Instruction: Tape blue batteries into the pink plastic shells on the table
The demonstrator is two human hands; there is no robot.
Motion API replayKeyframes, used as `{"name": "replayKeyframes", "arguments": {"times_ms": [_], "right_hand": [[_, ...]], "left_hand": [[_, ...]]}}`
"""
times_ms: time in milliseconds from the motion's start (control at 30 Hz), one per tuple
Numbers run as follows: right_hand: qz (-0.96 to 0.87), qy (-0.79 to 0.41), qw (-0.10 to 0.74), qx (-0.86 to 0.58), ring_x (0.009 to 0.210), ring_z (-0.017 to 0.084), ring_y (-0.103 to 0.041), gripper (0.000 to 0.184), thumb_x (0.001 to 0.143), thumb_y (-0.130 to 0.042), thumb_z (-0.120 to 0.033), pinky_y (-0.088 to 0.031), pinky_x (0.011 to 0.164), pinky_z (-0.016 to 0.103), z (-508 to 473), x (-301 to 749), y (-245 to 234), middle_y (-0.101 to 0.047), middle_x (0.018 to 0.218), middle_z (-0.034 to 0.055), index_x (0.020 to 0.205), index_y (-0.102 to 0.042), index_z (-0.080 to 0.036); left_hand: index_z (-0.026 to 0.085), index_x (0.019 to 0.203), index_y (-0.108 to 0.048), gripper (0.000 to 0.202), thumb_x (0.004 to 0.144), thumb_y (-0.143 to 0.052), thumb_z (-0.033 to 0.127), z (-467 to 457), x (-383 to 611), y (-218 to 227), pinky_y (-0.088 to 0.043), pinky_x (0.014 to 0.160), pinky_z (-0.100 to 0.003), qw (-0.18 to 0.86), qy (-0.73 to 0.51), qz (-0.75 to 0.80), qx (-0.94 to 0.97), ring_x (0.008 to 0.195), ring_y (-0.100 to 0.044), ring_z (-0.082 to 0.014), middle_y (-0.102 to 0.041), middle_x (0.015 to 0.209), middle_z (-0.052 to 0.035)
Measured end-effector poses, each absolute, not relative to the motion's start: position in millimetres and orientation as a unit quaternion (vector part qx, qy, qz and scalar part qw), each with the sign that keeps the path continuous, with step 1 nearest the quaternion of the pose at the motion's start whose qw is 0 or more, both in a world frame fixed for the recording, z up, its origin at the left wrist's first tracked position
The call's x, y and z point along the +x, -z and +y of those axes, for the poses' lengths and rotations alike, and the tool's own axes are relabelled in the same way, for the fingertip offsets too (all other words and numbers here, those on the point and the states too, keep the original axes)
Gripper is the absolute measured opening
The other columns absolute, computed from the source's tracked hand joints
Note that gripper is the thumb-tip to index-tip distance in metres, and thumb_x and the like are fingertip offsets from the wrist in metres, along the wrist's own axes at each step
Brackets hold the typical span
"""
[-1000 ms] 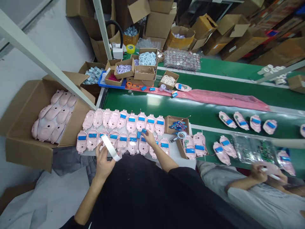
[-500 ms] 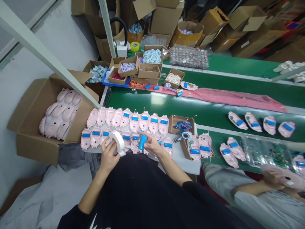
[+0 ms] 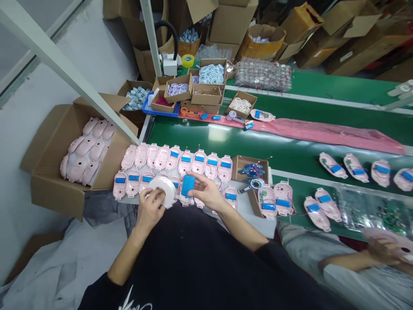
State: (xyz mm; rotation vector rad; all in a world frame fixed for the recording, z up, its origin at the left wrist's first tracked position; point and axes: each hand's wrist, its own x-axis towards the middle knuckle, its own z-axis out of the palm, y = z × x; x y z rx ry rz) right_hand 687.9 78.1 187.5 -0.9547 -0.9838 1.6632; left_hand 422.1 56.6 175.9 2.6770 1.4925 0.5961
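My left hand (image 3: 150,209) grips a white roll of tape (image 3: 163,190), held flat side up just above the near row of pink shells. My right hand (image 3: 206,193) pinches a blue battery (image 3: 187,185) right beside the roll, the two almost touching. Under both hands lie two rows of pink plastic shells (image 3: 180,165) on a white board, most with a blue battery set in them.
A cardboard box of pink shells (image 3: 85,148) stands at the left. A small box of blue batteries (image 3: 250,168) sits right of the rows. More shells (image 3: 355,165) lie on the green belt. Another person's hand (image 3: 382,249) works at the lower right.
My right hand lifted a blue battery off the shells and brought it to the tape roll. My left hand turned the roll from edge-on to flat.
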Motion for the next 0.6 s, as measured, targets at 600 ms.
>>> {"name": "replayKeyframes", "arguments": {"times_ms": [600], "right_hand": [[-0.301, -0.72, 0.441, -0.443, 0.106, 0.026, -0.074, 0.071, 0.068, -0.094, -0.042, -0.06, 0.097, 0.044, 87, 630, -114, -0.076, 0.121, 0.0066, 0.133, -0.068, -0.025]], "left_hand": [[0.031, 0.133, -0.068, 0.048, 0.088, -0.062, 0.013, 62, 421, -185, -0.046, 0.082, -0.044, 0.047, -0.077, 0.514, 0.853, 0.094, -0.055, -0.0276, -0.073, 0.113, -0.0083]]}}
